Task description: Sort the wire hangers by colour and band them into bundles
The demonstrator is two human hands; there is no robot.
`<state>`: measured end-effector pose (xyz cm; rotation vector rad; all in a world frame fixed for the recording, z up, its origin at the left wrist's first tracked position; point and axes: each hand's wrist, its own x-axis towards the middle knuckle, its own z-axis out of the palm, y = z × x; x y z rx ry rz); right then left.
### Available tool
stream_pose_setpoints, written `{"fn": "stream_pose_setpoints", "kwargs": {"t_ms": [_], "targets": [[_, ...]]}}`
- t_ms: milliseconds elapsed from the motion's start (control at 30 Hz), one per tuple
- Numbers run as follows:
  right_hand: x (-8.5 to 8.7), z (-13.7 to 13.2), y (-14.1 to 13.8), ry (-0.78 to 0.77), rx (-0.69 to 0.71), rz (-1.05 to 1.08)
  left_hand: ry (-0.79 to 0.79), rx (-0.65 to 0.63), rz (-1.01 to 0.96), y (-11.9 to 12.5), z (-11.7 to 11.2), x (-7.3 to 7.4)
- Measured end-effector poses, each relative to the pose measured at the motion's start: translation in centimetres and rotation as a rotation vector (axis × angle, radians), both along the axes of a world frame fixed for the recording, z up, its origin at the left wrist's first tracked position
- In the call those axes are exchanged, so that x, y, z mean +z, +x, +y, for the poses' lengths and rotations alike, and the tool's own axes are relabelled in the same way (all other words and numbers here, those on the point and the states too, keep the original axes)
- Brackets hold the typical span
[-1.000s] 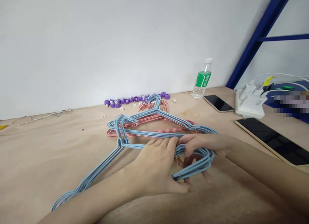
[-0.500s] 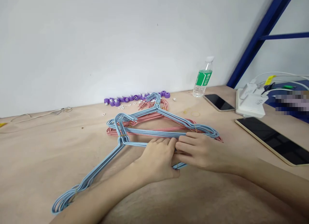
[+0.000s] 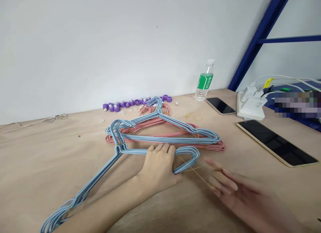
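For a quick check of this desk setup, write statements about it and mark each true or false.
1. The blue wire hangers lie on top of the pink wire hangers. True.
2. The left hand holds the blue wire hangers. True.
3. The right hand grips the pink wire hangers. False: the right hand is open and apart from them, with a rubber band stretched from its fingers to the blue wire hangers.
4. The purple pieces lie right of the water bottle. False: the purple pieces lie left of the water bottle.

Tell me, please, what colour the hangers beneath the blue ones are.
The wire hangers are pink, best seen in the head view.
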<state>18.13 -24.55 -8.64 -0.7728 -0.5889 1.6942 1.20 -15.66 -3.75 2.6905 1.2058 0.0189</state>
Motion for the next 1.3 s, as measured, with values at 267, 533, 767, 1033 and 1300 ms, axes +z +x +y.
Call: {"fn": "stream_pose_setpoints", "kwargs": {"t_ms": [267,533,767,1033,1300], "targets": [[1.2,-0.1,-1.4,-0.342,-0.235,0.228,0.185,0.002,-0.006,-0.2,-1.1,0.4],[2.6,1.1,-0.8,-0.300,-0.227,0.048,0.323,-0.052,-0.058,-0.5,-1.8,-0.2],[2.5,2.3,-0.4,-0.119,0.107,-0.039,0.266,-0.106,-0.066,-0.5,-2.3,-0.6],[4.4,6.8,-0.1,0.124,0.808,-0.726,0.338,-0.227,-0.103,0.1,-4.2,-1.9],[6.6,7.7,-0.4,0.271,1.047,-0.861,-0.022,-0.320,-0.032,-2.2,-3.1,1.8]]}}
